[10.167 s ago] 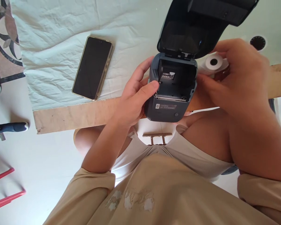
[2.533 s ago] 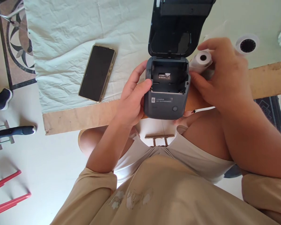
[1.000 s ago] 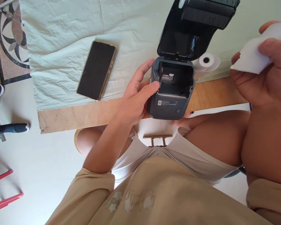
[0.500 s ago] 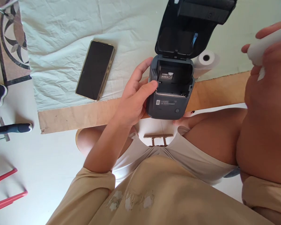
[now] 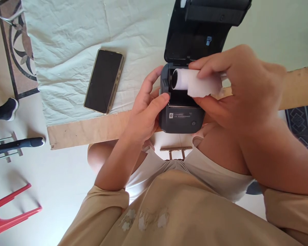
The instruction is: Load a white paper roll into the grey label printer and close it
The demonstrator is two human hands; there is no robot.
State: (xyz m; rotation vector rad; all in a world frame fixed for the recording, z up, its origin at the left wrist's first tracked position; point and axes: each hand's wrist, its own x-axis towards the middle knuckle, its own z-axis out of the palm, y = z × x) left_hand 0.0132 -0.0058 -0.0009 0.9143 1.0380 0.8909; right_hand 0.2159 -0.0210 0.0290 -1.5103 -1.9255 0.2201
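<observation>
My left hand [image 5: 149, 106] grips a dark portable label printer [image 5: 182, 119] by its left side, thumb at the edge of the paper bay. The printer's lid [image 5: 195, 37] is swung up, away from me. Between the fingers and thumb of my right hand [image 5: 243, 89] is a white paper roll [image 5: 182, 78], hollow at its left end, with a loose flap of paper hanging at the front. The roll is over the paper bay and seems partly inside it; how deep I cannot tell. My right hand covers the roll's right end.
A phone [image 5: 104, 81] with a dark screen lies on the pale green cloth [image 5: 66, 41] to the left. The table's wooden edge [image 5: 87, 134] runs in front of my legs. On the floor at left are a red stool [image 5: 10, 215] and another person's shoe [image 5: 6, 109].
My right hand has come in from the far right with the paper roll, which is now at the printer's bay. The second roll beside the printer is now hidden behind my hand.
</observation>
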